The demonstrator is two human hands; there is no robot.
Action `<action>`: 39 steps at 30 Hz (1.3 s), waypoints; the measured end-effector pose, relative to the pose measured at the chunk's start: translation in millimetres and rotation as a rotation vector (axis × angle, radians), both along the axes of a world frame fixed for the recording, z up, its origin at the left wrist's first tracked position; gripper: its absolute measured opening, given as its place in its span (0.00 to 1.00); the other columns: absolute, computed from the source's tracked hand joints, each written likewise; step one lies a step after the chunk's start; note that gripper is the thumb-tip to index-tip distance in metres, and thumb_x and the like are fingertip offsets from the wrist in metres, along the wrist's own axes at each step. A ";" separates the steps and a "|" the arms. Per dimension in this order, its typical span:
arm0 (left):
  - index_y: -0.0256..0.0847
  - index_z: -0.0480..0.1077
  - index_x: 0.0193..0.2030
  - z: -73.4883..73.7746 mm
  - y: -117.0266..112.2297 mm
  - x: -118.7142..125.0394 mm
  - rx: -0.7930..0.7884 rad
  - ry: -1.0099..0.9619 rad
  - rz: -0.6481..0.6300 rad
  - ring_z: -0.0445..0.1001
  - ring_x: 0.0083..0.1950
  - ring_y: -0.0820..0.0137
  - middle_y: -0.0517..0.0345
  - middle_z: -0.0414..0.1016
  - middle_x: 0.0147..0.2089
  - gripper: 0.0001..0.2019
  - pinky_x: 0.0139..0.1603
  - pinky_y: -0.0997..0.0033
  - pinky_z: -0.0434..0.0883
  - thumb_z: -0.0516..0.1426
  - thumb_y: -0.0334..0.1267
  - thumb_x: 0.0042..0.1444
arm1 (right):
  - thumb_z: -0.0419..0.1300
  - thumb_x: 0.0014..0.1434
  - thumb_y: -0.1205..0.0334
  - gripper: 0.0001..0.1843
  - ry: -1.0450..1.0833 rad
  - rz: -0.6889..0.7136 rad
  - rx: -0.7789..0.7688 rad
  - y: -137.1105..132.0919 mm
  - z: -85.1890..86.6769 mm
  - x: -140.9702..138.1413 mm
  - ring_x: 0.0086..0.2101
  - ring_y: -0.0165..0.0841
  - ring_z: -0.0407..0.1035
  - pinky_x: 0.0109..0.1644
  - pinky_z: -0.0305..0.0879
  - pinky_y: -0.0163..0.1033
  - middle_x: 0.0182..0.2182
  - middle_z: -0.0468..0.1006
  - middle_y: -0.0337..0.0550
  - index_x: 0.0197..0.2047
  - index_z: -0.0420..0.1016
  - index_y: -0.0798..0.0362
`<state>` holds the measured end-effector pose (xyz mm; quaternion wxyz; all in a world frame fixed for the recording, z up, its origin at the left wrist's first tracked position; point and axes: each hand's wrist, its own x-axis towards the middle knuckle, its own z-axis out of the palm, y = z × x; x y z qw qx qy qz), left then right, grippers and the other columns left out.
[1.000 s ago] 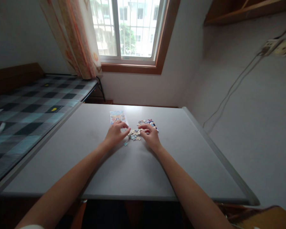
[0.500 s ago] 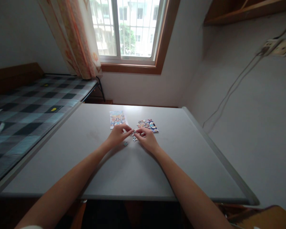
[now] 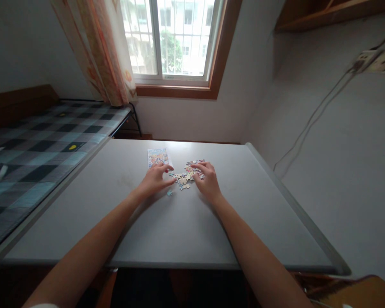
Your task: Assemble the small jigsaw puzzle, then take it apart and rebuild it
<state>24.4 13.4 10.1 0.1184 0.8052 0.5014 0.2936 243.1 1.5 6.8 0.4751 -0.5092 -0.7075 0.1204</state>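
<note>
Loose jigsaw puzzle pieces (image 3: 183, 179), several showing their plain pale backs, lie in a small heap on the white table. My left hand (image 3: 155, 179) is at the heap's left side, thumb and fingers apart with nothing between them. On the other side, my right hand (image 3: 207, 179) has its fingers spread over the right part of the heap and a colourful patterned puzzle section (image 3: 195, 163), which it partly hides. A picture sheet (image 3: 156, 155) lies behind my left hand, its lower part covered. One bluish puzzle piece (image 3: 170, 193) sits apart, nearer to me.
The white table (image 3: 179, 231) has a raised grey edge at left and right. A bed with a checked cover (image 3: 51, 137) stands to the left. Behind are a curtain (image 3: 99, 55) and a barred window (image 3: 173, 42). A cable (image 3: 308, 122) hangs on the right wall.
My hands were close together with fingertips pinched over the heap; they have moved apart and opened. More pale puzzle pieces show between them, while the right hand covers more of the patterned section.
</note>
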 end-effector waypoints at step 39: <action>0.41 0.70 0.53 -11.7 1.7 13.1 -0.080 -0.451 -0.075 0.72 0.53 0.63 0.48 0.72 0.52 0.19 0.52 0.59 0.72 0.60 0.42 0.55 | 0.56 0.59 0.49 0.15 0.414 -0.084 -0.009 10.1 8.2 23.4 0.31 0.34 0.67 0.37 0.64 0.41 0.30 0.76 0.43 0.34 0.76 0.51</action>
